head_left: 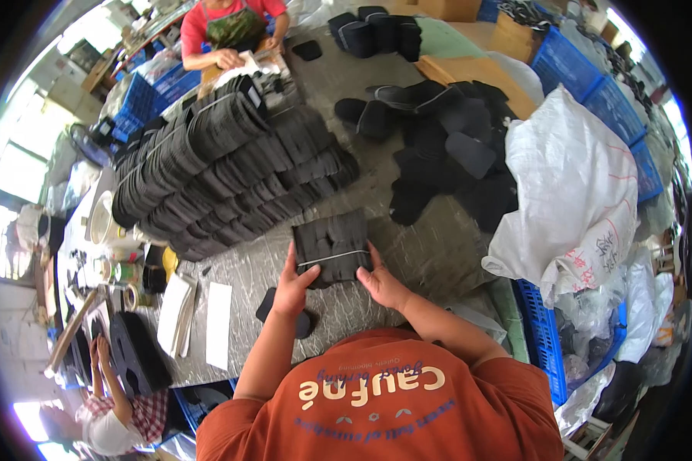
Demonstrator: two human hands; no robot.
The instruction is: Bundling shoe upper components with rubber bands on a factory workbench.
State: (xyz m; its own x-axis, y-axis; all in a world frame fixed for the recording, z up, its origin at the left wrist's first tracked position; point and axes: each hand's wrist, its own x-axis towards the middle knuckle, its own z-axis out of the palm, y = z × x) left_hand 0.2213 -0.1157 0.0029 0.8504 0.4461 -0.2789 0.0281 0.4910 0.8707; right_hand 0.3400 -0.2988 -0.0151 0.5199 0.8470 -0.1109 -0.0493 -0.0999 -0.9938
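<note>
A banded bundle of flat black pieces (331, 232) is held between my two hands over the near middle of the table. A thin pale band runs across it. My left hand (291, 287) grips its left side, thumb on the near face. On the opposite side, my right hand (384, 284) clasps it the same way. Long rows of similar black pieces (238, 165) stand packed on edge beyond my left hand. Loose black rounded pieces (446, 134) lie heaped at the far right. Part of another black piece (303, 324) shows beside my left forearm.
White paper strips (218, 326) lie on the grey table (392, 307) at left. A white woven sack (573, 192) and blue crates (542, 334) stand at right. One person (234, 31) works across the table, another (123, 407) at lower left. Tied black bundles (375, 32) stand far back.
</note>
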